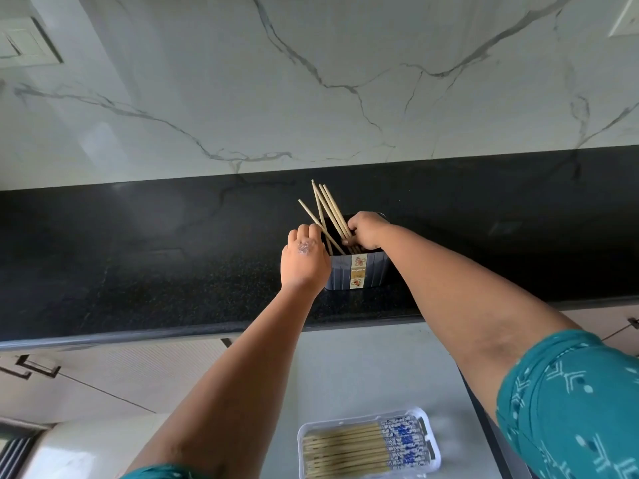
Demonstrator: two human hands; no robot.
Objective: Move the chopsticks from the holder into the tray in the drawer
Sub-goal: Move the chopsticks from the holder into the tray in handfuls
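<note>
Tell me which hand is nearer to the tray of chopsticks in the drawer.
Left, though only slightly. The left hand rests against the holder's left side, lower in view, toward the tray. The right hand reaches into the holder's top, gripping the chopsticks, farther back.

A black speckled granite countertop (138,264) runs across the view. Behind it rises a white marble backsplash (311,81) with grey veins; a switch plate (24,43) sits at the backsplash's upper left. Below the countertop's left edge are cream cabinet fronts (103,382) with dark handles (38,368).
</note>
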